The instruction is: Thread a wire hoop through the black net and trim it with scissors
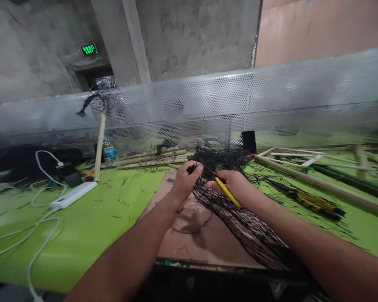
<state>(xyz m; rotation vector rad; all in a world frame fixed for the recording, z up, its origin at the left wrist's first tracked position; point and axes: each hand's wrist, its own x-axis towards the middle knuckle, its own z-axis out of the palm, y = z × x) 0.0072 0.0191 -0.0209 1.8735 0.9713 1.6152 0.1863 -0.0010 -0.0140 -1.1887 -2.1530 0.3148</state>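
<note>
Black netting (248,222) runs in a long gathered bundle from my hands down toward the lower right. My left hand (187,180) is closed on its upper end, thumb and fingers pinching a dark bunch. Just to the right, my right hand (231,184) is wrapped round a slim tool with a yellow handle (227,192). The tool's dark tip points at the netting by my left fingers; its exact kind is hidden by the hand. Under both hands lies a brown board (189,241), with a thin loop of wire or cord on it.
Yellow-and-black-handled pliers (315,202) lie right, beside bamboo poles (327,182). More bamboo sticks (151,158) and a black net heap (220,157) lie behind. Left are a white power strip (74,195), cables, an upright stick (100,147) and a water bottle (110,151). A perforated metal screen (201,96) stands behind.
</note>
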